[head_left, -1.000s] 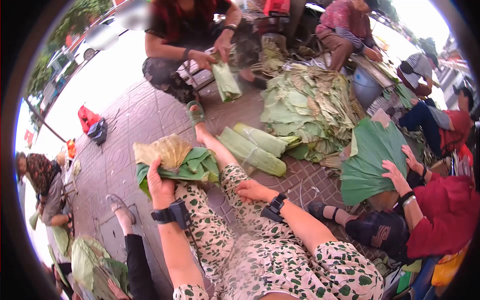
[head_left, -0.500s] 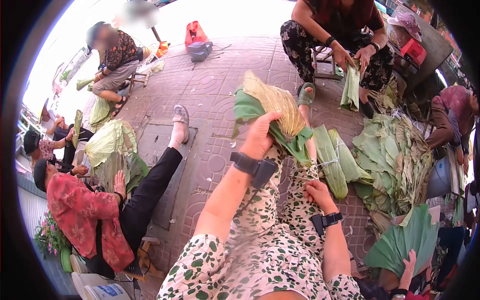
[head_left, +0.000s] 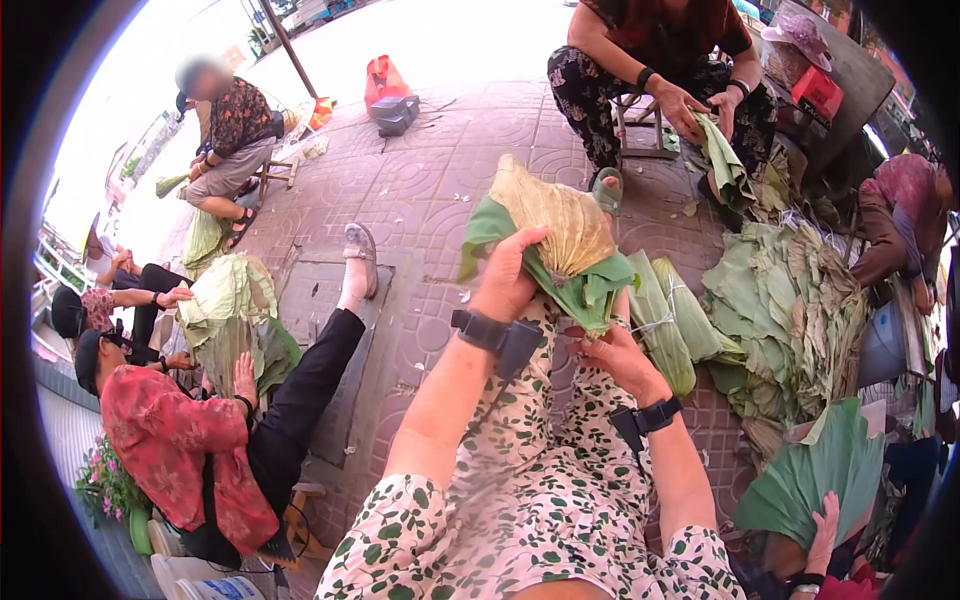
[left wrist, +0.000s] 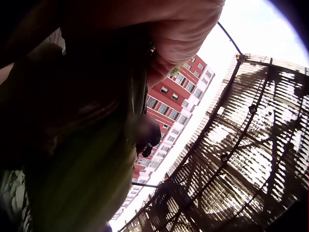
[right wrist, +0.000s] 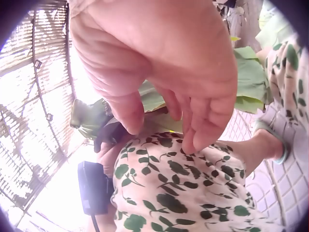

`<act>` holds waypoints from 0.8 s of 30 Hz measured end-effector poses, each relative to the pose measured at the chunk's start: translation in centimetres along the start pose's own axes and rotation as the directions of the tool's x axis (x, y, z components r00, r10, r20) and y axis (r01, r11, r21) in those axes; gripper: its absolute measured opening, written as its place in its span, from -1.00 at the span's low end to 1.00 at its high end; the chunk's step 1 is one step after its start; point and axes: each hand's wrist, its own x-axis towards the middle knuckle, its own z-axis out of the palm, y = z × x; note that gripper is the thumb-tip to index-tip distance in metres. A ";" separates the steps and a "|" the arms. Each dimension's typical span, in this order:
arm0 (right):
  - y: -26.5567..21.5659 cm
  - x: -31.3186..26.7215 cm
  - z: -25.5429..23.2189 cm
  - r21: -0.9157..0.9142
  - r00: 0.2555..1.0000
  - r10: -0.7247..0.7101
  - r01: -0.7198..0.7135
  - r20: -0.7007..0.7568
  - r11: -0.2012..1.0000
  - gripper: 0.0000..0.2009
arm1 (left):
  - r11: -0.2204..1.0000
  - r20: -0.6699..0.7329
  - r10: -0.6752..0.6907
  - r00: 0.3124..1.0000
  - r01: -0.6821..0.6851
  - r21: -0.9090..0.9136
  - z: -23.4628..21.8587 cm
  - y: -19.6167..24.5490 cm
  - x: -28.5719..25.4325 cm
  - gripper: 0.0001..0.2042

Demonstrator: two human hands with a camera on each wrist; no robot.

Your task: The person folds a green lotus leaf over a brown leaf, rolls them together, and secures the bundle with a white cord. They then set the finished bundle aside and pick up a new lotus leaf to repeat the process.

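Tan, dry-ribbed leaf [head_left: 555, 215] overlies smooth green folds [head_left: 490, 230] in the leaf bundle [head_left: 570, 250], gripped at its side by the left hand [head_left: 507, 275] above patterned trousers [right wrist: 174, 186]. Its long axis runs from a broad far end to a narrow near tip just beside the right hand [head_left: 628, 358], whose fingers curve loosely, apparently empty; contact unconfirmed.

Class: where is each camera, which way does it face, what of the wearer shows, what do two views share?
Head: on the head, looking forward and down at leaves; left hand, right hand, clothing show.
Left wrist: on that wrist, looking upward past left hand to building and slats.
Right wrist: on that wrist, facing right hand and clothing.
Both wrist views share slats.
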 end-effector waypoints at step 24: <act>-1.1 -2.2 3.5 0.812 0.972 -0.184 0.223 -0.145 0.539 -0.51 | 0.792 0.011 -0.105 0.994 0.077 0.606 -1.6 -3.0 -5.0 -0.78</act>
